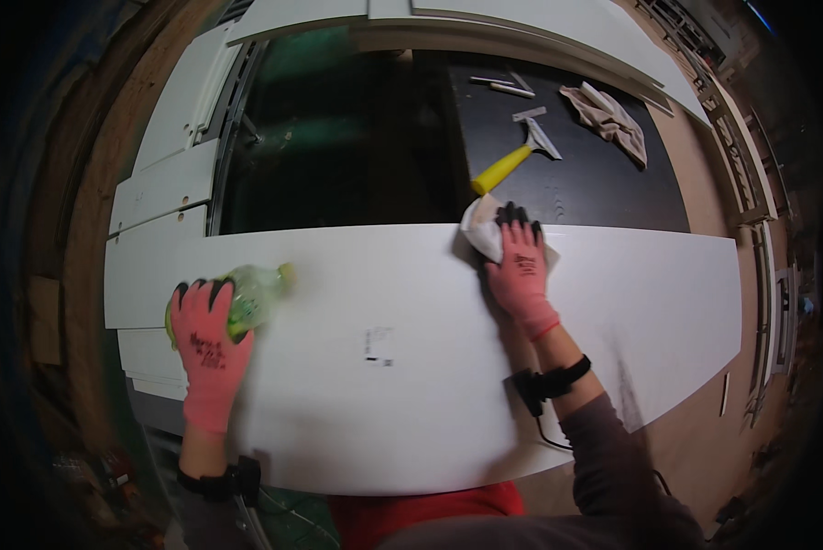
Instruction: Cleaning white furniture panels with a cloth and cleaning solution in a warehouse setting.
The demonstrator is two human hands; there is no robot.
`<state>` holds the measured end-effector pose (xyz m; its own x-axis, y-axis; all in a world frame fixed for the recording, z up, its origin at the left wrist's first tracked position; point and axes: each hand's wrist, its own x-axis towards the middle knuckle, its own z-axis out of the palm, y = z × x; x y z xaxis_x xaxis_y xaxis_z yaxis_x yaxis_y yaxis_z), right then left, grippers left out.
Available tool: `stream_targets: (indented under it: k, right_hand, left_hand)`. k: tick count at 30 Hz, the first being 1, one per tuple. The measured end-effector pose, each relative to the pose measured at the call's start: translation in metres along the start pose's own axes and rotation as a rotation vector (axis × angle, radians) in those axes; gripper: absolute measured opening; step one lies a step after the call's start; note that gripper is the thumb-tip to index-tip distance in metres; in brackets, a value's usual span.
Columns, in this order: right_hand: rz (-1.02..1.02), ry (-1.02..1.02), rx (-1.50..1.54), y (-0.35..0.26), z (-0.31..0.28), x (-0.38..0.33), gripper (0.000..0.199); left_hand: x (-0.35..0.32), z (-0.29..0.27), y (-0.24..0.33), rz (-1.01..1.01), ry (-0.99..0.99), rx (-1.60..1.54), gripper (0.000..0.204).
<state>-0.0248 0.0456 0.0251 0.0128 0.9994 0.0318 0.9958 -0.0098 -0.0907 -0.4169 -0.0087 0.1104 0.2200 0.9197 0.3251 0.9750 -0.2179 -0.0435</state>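
Observation:
Both my hands wear pink gloves with black fingertips. My left hand (210,339) is closed around a translucent green plastic bottle (256,291), which lies tilted over the left part of a white panel (411,412), its yellowish cap pointing right. At the panel's far edge, my right hand (521,266) presses on a bunched white cloth (485,234), gripping it from above. Just beyond that cloth lies a scraper with a yellow handle (503,170), its metal head pointing away. A small printed label (375,346) sits on the panel between my hands.
Behind the panel, a black board (595,197) carries a beige rag (613,124) and a pen-like stick (512,90). A dark opening (329,137) lies to its left. White boards (159,192) are stacked at left, and more boards (540,37) at the back.

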Motion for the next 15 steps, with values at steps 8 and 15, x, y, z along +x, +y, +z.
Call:
stream_targets:
  k: [8, 15]
  right_hand:
    - [-0.104, -0.040, 0.146, -0.198, 0.015, 0.015, 0.059]
    - [-0.061, -0.096, 0.129, -0.272, 0.017, 0.013, 0.059]
  left_hand:
    - [0.057, 0.006, -0.048, 0.232, -0.419, 0.218, 0.050]
    - [0.035, -0.007, -0.099, 0.167, -0.470, 0.216, 0.048]
